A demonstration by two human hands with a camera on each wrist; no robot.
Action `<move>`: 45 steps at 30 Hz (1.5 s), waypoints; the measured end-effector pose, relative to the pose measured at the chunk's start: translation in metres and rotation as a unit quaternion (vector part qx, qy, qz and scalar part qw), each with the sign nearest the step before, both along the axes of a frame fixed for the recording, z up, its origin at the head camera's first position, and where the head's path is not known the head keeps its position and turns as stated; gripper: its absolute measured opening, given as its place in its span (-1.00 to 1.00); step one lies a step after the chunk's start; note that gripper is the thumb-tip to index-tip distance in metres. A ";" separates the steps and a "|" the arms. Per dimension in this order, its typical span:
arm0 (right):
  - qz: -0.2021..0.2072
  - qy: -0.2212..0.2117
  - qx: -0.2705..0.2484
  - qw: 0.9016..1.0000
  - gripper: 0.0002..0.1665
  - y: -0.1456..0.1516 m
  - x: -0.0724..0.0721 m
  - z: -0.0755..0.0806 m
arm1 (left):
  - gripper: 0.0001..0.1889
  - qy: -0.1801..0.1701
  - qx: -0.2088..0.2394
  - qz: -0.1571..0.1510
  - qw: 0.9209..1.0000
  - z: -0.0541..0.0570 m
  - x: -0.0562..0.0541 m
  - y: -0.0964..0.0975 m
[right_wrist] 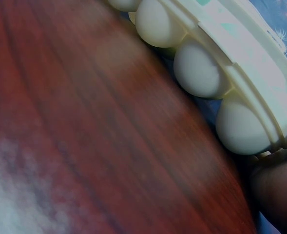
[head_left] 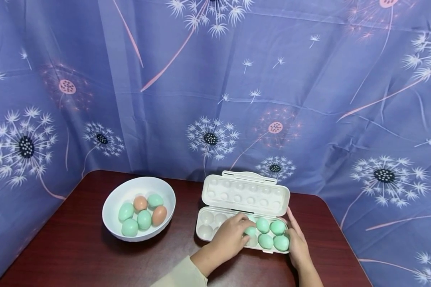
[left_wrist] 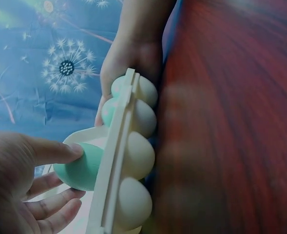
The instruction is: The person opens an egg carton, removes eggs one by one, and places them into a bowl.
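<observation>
My left hand [head_left: 230, 236] reaches over the middle of a white plastic egg carton [head_left: 200, 238] and pinches a green egg [left_wrist: 80, 168] at one of its cups. In the left wrist view, the thumb lies on the egg's upper side with the fingers beyond it. My right hand [head_left: 299, 243] grips the carton's right end, one finger stretched along that end. Several green eggs [head_left: 266, 240] fill the cups on the right side. Bare cups [head_left: 205, 232] show at the left end, and the left hand hides some in between.
The carton's hinged lid [head_left: 244, 209] stands raised at the back. Left of it, a white bowl [head_left: 109, 213] holds several green and brown eggs [head_left: 159, 215]. All stand on a dark red wooden table [head_left: 75, 255]; a blue dandelion-patterned curtain [head_left: 165, 131] hangs behind.
</observation>
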State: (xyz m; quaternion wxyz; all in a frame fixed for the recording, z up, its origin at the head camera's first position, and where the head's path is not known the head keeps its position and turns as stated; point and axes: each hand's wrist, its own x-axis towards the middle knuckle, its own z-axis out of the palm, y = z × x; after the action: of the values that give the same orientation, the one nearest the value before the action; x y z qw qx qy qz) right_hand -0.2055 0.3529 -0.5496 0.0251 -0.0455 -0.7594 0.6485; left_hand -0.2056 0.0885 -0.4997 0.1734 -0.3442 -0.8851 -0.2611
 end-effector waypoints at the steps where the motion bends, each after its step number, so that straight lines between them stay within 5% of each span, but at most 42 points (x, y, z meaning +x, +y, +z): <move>1: -0.001 0.000 -0.001 1.000 -0.12 0.000 0.000 0.000 | -0.63 -0.005 0.001 0.004 1.000 0.001 0.000 -0.001; 8: -0.002 -0.009 0.000 1.000 -0.10 -0.001 -0.001 0.000 | -0.64 -0.028 0.027 0.018 0.999 0.010 -0.001 -0.014; 20: 0.007 -0.009 0.007 1.000 -0.08 0.000 -0.002 0.003 | -0.62 -0.011 0.066 0.022 0.998 0.024 0.001 -0.042; 39: 0.011 -0.007 0.006 1.000 -0.08 0.000 -0.002 0.001 | -0.63 -0.012 0.118 0.094 0.988 0.038 0.001 -0.097; 45: 0.010 -0.004 0.003 1.000 -0.09 0.000 -0.002 0.000 | -0.63 0.014 0.119 0.107 0.987 0.036 0.004 -0.110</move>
State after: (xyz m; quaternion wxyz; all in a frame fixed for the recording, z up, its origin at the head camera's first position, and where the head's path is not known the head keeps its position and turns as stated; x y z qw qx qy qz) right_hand -0.2072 0.3527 -0.5492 0.0157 -0.0399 -0.7618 0.6464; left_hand -0.2014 -0.0216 -0.4641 0.2521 -0.2277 -0.8771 -0.3396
